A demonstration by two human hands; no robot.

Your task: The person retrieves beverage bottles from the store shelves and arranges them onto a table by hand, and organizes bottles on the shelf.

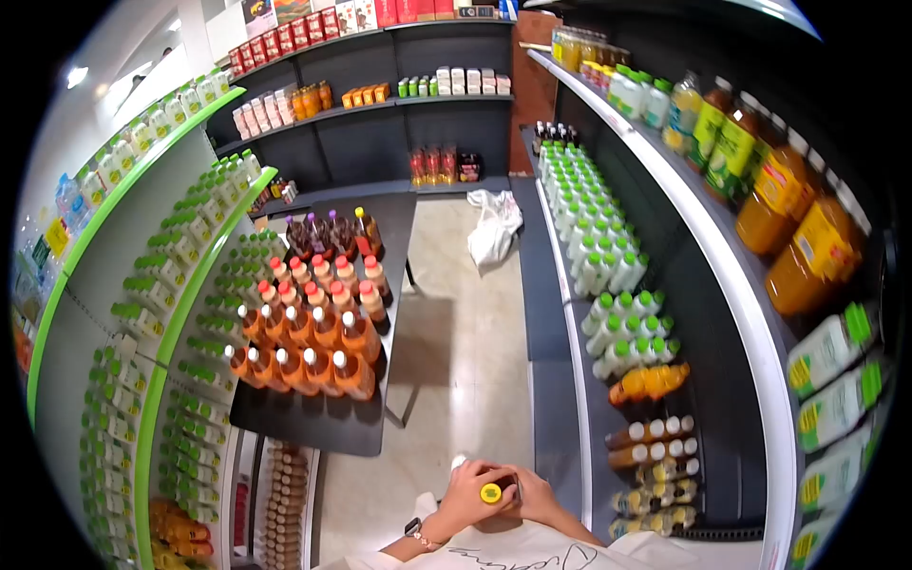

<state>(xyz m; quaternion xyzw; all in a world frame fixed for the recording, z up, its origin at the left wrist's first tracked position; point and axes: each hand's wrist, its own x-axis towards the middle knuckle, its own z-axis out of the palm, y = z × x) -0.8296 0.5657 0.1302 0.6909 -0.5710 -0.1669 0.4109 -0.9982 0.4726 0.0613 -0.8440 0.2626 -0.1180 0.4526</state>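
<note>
Right of the surface [313, 426], near side — bottle [492, 494] gripped between left hand [465, 496] and right hand [538, 498], neither clearly nearer; long axis roughly upright, yellow cap [490, 492] facing up.

A table [313, 429] stands between left shelving [71, 347] and right shelving [622, 123], bottles [300, 326] in rows on it. Far shelves [351, 142] run behind it. A bag [494, 228] lies on the floor [456, 399], right of the table's far end.
</note>
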